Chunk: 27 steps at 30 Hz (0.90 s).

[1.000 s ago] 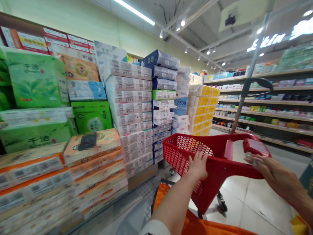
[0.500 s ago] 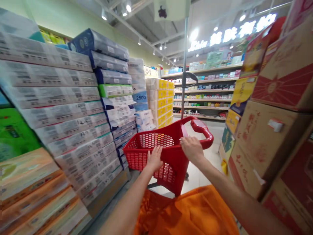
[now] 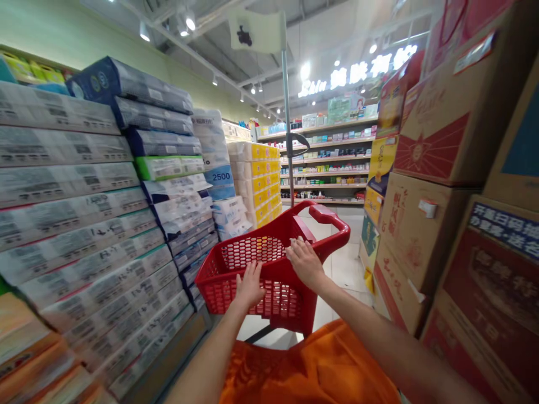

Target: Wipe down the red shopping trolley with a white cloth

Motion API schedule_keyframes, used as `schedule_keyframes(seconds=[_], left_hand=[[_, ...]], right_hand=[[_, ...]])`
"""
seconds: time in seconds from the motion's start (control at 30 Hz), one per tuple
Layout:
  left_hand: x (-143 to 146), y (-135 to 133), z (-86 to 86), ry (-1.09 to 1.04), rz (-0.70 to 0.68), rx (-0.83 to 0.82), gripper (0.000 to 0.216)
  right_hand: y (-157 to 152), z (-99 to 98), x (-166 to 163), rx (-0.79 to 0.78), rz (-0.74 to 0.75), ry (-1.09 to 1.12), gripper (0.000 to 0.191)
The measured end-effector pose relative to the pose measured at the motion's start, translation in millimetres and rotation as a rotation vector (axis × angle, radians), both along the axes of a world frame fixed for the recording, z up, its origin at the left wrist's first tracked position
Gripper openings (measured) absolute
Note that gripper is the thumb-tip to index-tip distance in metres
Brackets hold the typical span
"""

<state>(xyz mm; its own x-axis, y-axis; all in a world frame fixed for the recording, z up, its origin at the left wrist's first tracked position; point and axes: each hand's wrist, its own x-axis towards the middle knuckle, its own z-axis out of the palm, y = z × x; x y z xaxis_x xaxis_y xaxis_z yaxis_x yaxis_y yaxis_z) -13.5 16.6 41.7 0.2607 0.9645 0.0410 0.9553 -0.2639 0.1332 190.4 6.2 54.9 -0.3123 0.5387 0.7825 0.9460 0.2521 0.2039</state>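
A red plastic shopping cart (image 3: 311, 297) stands side-on in front of me, its handle at the right end and its perforated basket reaching to the left. My left hand (image 3: 251, 287) lies against the near side of the basket, fingers stretched out and apart over the rim. Farther right, close to the handle end, my right hand (image 3: 306, 262) has its fingers bent over the same rim. The fingertips of that hand partly reach inside the basket. An upright pole (image 3: 288, 112) with a pale flag (image 3: 257, 32) rises behind the cart's handle end.
Tall stacks of wrapped paper packs (image 3: 84, 185) line the left side, with yellow-and-white packs (image 3: 255, 179) beyond. Cardboard boxes (image 3: 410, 219) are piled on the right. Stocked shelves (image 3: 328, 163) stand at the back. Pale floor (image 3: 343, 269) shows right of the cart.
My view has turned slightly right, so the cart, hands and stacks sit farther left. More of the right-hand boxes shows. Both hands remain at the cart's near rim.
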Motion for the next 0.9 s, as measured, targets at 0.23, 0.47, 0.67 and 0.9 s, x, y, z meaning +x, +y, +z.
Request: schedule_keyframes(seconds=[0.23,0.47,0.67,0.9], left_hand=[[12,4,7.4,0.028,-0.015,-0.025,0.078],[17,6,7.2,0.045,-0.023,-0.030,0.079],[14,7,5.5,0.044,-0.033,-0.013,0.078],[15,7,-3.7,0.082,-0.018,0.068,0.077]], right_hand=[[2,11.9,40,0.005,-0.152,0.103,0.032],[27,-19.1,-7,-0.036,0.056,-0.063,0.031],[17,-3.0,46,-0.007,0.061,0.051,0.036],[2,-2.8,91,0.265,0.119,0.327,0.042]])
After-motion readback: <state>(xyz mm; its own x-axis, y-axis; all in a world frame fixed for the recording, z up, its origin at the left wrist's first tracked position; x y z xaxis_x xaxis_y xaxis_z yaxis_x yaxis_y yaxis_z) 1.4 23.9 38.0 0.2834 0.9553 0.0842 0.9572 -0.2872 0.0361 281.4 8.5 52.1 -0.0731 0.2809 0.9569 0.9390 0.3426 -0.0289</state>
